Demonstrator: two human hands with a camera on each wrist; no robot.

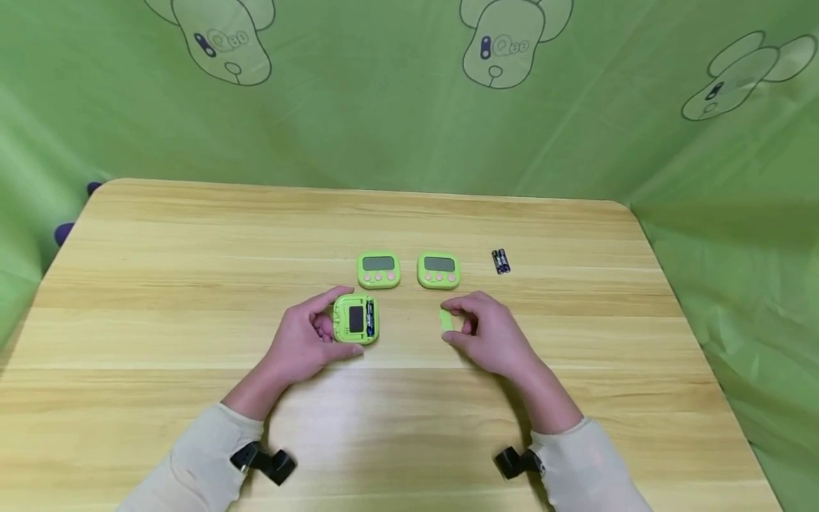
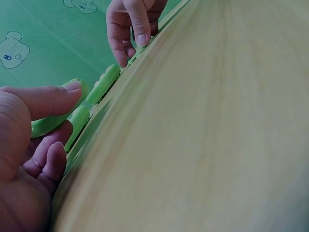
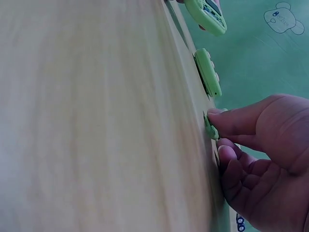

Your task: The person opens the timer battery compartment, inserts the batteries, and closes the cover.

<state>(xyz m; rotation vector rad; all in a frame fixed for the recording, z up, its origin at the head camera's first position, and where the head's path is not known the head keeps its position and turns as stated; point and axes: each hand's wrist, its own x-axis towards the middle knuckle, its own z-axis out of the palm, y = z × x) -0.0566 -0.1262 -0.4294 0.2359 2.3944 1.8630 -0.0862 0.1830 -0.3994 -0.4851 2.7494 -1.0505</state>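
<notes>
My left hand grips a green digital timer by its edges, back side up. Its battery compartment is uncovered, and a dark battery lies along its right side. To the right, my right hand pinches a small green battery cover between thumb and fingers, close to the tabletop. In the left wrist view the left thumb lies over the edge of the held timer. The right wrist view shows the cover tilted on edge at the fingertips.
Two more green timers, a left one and a right one, lie screen up just beyond the hands. A pair of dark batteries lies farther right on the wooden table. A green curtain hangs behind the table.
</notes>
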